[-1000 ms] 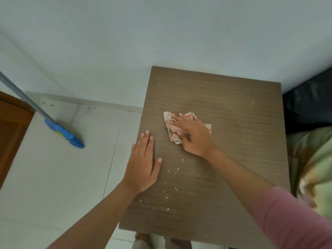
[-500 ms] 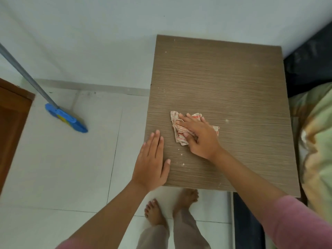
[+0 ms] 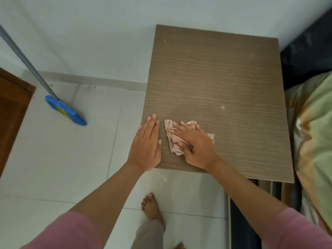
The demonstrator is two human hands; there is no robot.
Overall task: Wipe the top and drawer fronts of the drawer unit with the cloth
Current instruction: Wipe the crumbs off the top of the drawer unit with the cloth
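The flat brown wood-grain top of the drawer unit (image 3: 224, 83) carries a crumpled white cloth with red stripes (image 3: 175, 141), lying under the right hand (image 3: 194, 146) and just right of the left hand (image 3: 146, 144), which rests flat at the top's near left corner. A pale speck (image 3: 223, 107) sits beyond the right hand.

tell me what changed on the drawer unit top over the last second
The right hand has dragged the cloth toward the near left corner of the drawer unit top, close beside the left hand. The crumbs seen near the front edge a second ago are gone from the top; a few specks remain farther back. The left hand stays flat on the left edge, and the right hand keeps pressing the cloth. The broom has not moved.
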